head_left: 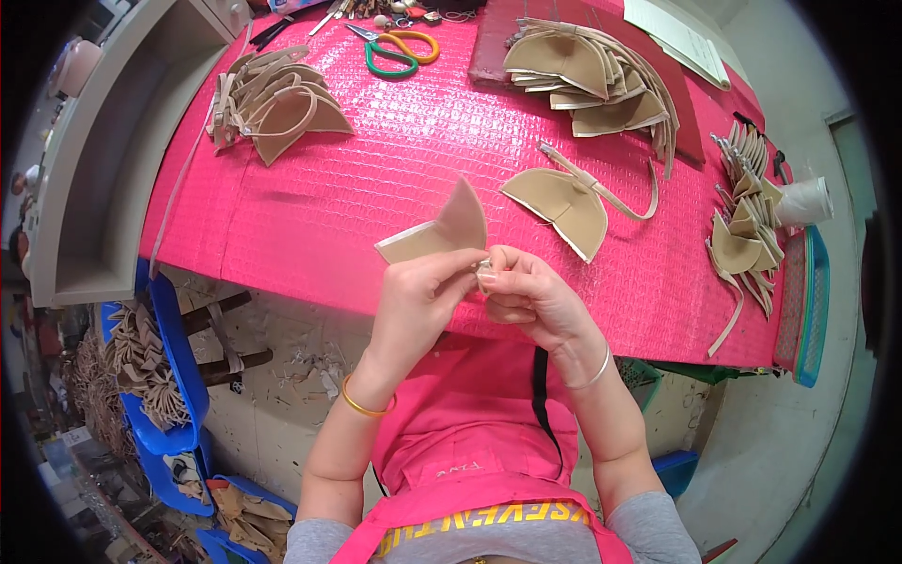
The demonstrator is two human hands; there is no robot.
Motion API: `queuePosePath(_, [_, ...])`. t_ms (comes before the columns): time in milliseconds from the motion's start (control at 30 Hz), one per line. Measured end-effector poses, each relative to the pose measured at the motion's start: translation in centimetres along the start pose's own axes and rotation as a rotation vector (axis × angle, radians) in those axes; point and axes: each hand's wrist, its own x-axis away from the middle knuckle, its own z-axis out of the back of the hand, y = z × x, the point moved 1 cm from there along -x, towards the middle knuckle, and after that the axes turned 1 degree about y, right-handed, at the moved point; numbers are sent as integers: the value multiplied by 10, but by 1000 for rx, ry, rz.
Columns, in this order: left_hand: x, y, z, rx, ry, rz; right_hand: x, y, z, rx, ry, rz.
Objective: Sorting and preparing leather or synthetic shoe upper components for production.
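Over the near edge of the pink-covered table [310, 226], both my hands meet in a pinch. My left hand [423, 289] is closed on a beige sandal heel piece [449, 230], whose pointed flaps stand up behind the fingers. My right hand [534, 289] is closed too, thumb and forefinger gripping a small shiny bit [484, 267] at the same spot; my fingers hide most of it. Just beyond my right hand lies another beige heel piece [568, 211], with a narrow strap [620, 199] across it.
Stacked heel pieces lie at far left [277, 103], on a dark red board [489, 47], and along the right edge [747, 230]. Scissors [395, 52] with green and orange handles rest at the back. A white thread spool [805, 202] and teal-rimmed basket [813, 310] stand right; blue bins [178, 367] left.
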Motion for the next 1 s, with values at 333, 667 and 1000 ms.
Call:
queuePosePath(333, [9, -1, -4, -213, 160, -263, 0, 4, 2, -3, -38, 28])
queuePosePath(667, [13, 1, -6, -252, 227, -346, 1, -9, -4, 266, -23, -13])
queuePosePath(1000, [14, -2, -4, -170, 243, -285, -1, 13, -8, 364, 186, 450])
